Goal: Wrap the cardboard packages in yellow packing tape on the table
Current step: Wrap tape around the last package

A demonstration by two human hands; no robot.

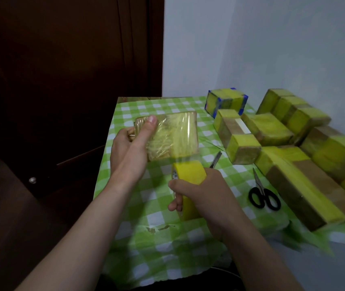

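Mid-frame, the left hand (129, 143) is clamping its fingers (150, 122) on the package (175, 133) while the right hand (205, 196), just below, is gripping the roll (190, 175) in curled fingers; keeping the strip (185, 158) taut and square is probably what's needed to avoid wrinkles.

One head cam, tilted forward and down, close over left hand (129, 141) and right hand (199, 192). Table (146, 227) runs beyond the fingers (174, 205).

We hold one cardboard package (173, 136) in our left hand (130, 141), thumb across its top; our right hand (201, 194) grips the yellow tape roll (188, 185); scissors (263, 195) lie beside the wrapped packages (289, 148).
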